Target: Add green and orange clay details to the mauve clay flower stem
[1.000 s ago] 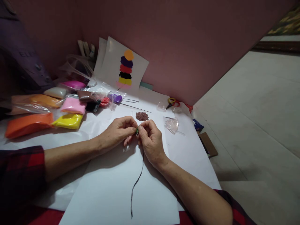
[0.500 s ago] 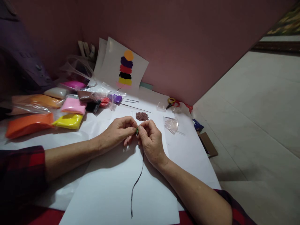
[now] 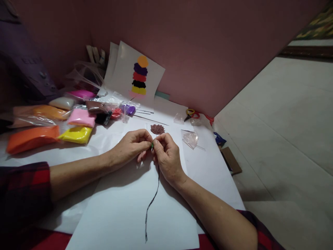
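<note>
1. We see a small green piece of unclear material (image 3: pixel 152 145) between the fingertips of both hands, above the smooth white paper sheet (image 3: pixel 125 215).
2. Our left hand (image 3: pixel 131 144) pinches it narrowly; our right hand (image 3: pixel 168 154) pinches it also, from the other side.
3. Just beyond it is the brown, many-petalled flower shape (image 3: pixel 157 129); toward us runs a thin, dark, wavy line (image 3: pixel 152 202).
4. Farther left lies a shiny yellow plastic packet (image 3: pixel 75 134), beside a bright orange one.
</note>
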